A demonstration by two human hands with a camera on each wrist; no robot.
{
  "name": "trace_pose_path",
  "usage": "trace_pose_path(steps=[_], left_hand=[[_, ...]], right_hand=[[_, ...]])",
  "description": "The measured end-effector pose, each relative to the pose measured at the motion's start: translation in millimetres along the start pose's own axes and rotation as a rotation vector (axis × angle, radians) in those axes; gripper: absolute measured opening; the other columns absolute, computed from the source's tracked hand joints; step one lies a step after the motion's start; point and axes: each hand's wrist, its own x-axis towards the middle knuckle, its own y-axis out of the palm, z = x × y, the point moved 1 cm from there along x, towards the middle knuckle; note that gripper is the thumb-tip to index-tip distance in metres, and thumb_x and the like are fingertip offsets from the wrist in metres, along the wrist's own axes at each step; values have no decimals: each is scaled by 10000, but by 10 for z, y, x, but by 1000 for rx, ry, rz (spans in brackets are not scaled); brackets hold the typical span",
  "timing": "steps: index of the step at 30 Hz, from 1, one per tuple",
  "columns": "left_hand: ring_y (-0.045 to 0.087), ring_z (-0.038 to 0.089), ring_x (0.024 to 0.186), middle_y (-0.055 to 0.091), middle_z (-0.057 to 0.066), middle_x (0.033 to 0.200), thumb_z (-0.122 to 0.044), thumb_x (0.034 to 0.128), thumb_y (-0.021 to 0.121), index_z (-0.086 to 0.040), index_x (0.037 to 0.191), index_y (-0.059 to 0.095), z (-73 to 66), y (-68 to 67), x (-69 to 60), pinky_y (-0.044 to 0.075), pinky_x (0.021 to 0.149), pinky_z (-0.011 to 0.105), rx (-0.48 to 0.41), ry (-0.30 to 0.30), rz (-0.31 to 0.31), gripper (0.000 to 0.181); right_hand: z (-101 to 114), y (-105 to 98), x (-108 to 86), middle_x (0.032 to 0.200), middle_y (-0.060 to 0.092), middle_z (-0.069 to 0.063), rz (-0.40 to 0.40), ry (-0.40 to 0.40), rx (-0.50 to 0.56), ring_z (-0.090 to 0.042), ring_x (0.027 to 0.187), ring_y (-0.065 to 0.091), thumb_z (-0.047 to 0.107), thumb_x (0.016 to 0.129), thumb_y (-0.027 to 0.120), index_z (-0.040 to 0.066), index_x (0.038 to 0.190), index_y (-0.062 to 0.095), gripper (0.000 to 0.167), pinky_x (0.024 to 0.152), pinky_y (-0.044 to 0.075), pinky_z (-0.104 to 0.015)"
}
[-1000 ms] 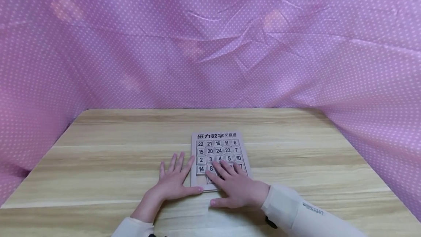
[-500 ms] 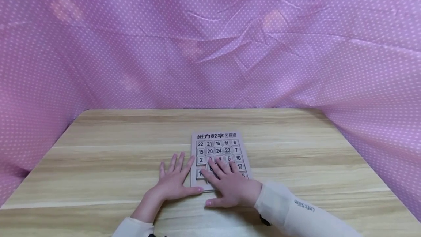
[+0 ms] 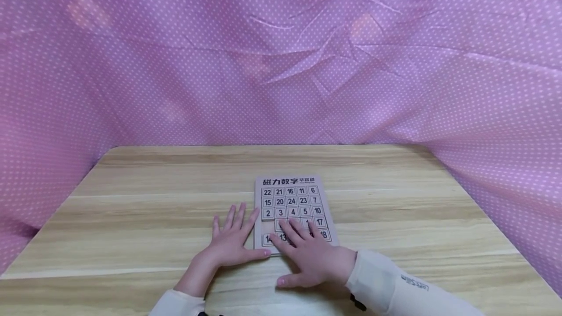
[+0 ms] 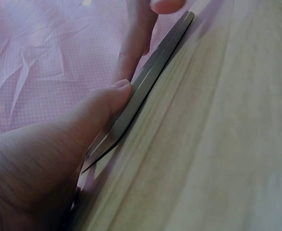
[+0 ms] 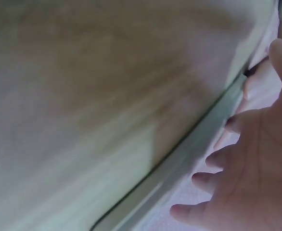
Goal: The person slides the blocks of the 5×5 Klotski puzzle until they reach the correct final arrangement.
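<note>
A grey number sliding puzzle (image 3: 290, 181) lies flat on the table, dark characters along its far margin. Its numbered tiles fill the frame apart from one gap in the left column, between tile 2 (image 3: 268, 213) and tile 14 (image 3: 267, 239). My left hand (image 3: 230, 245) lies beside the puzzle with fingers spread; its thumb touches the near left corner, as the left wrist view also shows. My right hand (image 3: 311, 255) reaches over the two near rows, fingers extended and index fingertip at tile 14. Several tiles are hidden beneath it. In the right wrist view the puzzle's edge (image 5: 179, 159) runs past the fingers.
The wood-grain table (image 3: 153, 184) extends around the puzzle on all sides. Pink dotted cloth (image 3: 281, 62) hangs behind the table and along both sides.
Tile 14 has slid toward me into the bottom left corner, so the gap is now above it. The right index finger moved along with it. My left hand has stayed still.
</note>
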Motion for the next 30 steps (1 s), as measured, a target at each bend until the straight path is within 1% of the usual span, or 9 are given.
trace_pose_path(steps=[2, 5, 11, 15, 18, 23, 26, 30], left_hand=[[-39, 345, 1263, 32, 172, 1412, -752, 625, 450, -196, 1392, 158, -7, -2, -2, -84, 918, 591, -13, 7, -1, 990], [-43, 350, 1262, 28, 173, 1411, -747, 624, 458, -193, 1392, 152, -13, -6, -5, -86, 917, 592, -20, 12, -1, 995], [-43, 359, 1260, 24, 182, 1412, -747, 626, 457, -178, 1393, 149, 0, -3, 3, -112, 909, 587, -25, 16, -5, 1004], [-49, 350, 1261, 18, 174, 1413, -755, 617, 453, -192, 1394, 137, 13, 13, 6, -113, 913, 580, -24, 10, -4, 1010], [-54, 347, 1262, 21, 175, 1414, -761, 613, 449, -198, 1395, 134, 29, 33, 14, -123, 911, 577, -26, 10, -7, 1014], [-74, 332, 1263, 2, 151, 1418, -776, 600, 438, -224, 1395, 116, 45, 59, 25, -137, 913, 564, -28, -2, -5, 1020], [-79, 325, 1264, -9, 136, 1418, -777, 597, 439, -238, 1393, 110, 42, 56, 24, -133, 917, 560, -20, -12, 0, 1016], [-65, 337, 1263, 3, 157, 1416, -763, 605, 455, -210, 1394, 126, 18, 19, 6, -120, 916, 572, -21, -2, 1, 1018]], right_hand=[[-47, -16, -38, 1430, 15, -104, 15, 21, 25, -311, 1272, 1, 730, 726, 275, 196, 1396, 131, 868, 956, 67, -561], [-173, -42, -128, 1426, 2, -116, 20, 60, 61, -322, 1269, -2, 704, 744, 300, 167, 1395, 125, 862, 954, 60, -562], [-466, -31, -327, 1418, 36, -159, -11, 149, 100, -353, 1262, 28, 657, 773, 357, 113, 1386, 160, 844, 942, 80, -586], [-583, 0, -415, 1414, 63, -177, -22, 193, 116, -362, 1260, 44, 646, 769, 391, 87, 1377, 185, 852, 933, 95, -597], [-614, 15, -449, 1410, 77, -187, -32, 201, 129, -369, 1257, 54, 642, 767, 404, 66, 1373, 188, 864, 929, 103, -601], [-592, 33, -453, 1407, 80, -193, -52, 181, 145, -379, 1253, 58, 661, 757, 392, 36, 1370, 176, 902, 923, 117, -606], [-563, 37, -426, 1407, 81, -190, -60, 170, 135, -375, 1254, 56, 670, 752, 384, 46, 1371, 183, 902, 923, 123, -604], [-517, 33, -368, 1410, 74, -186, -58, 148, 117, -368, 1257, 52, 672, 754, 374, 69, 1375, 185, 886, 920, 128, -607]])
